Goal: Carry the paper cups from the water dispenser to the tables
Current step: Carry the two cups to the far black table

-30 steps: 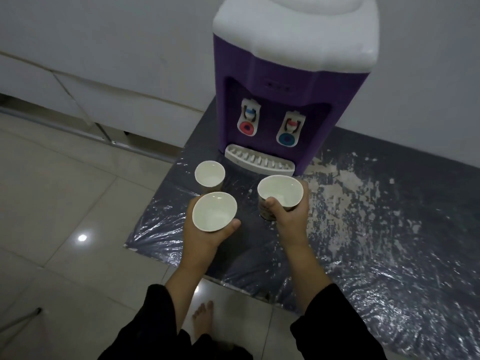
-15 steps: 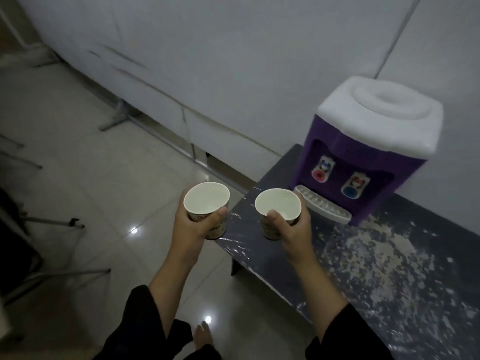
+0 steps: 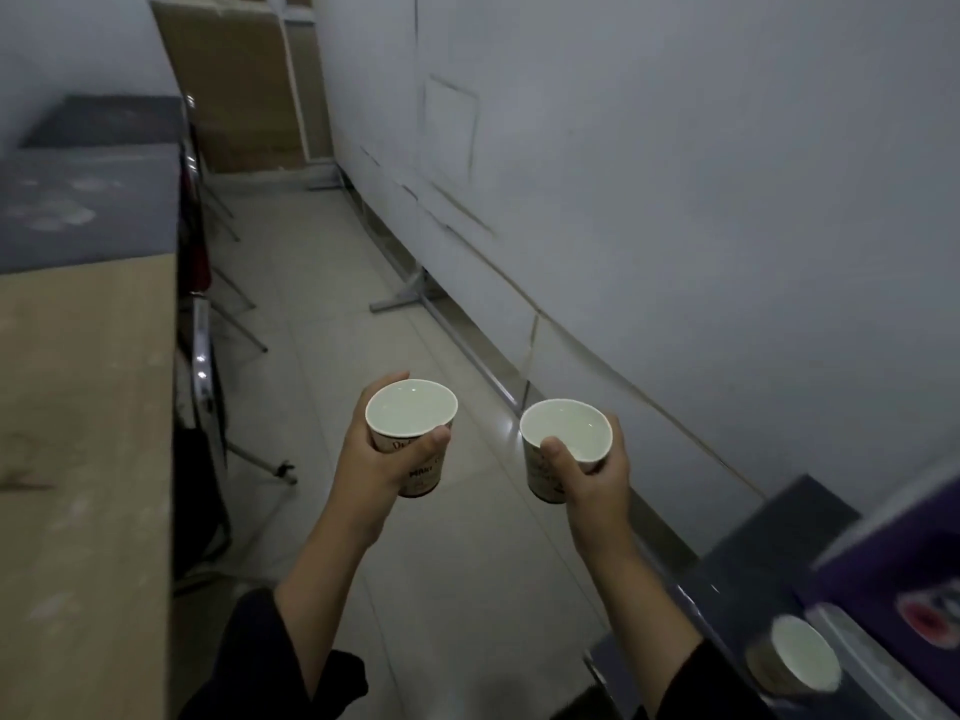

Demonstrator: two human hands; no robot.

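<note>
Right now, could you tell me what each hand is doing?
Left hand: closed around a paper cup.
Right hand: closed around another paper cup.

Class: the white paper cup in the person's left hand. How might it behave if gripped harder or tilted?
The white paper cup looks thin-walled, so a harder squeeze from the left hand would probably dent it. Its wide open mouth has no lid, so tilting would likely spill any contents.

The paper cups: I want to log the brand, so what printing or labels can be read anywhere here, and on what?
Cup in the left hand, left cup: dark printed lettering, too blurred to read.
Cup in the right hand, right cup: dark print, unreadable.
Third cup by the water dispenser: no print visible.
Dispenser tap label: red mark, blurred.
</note>
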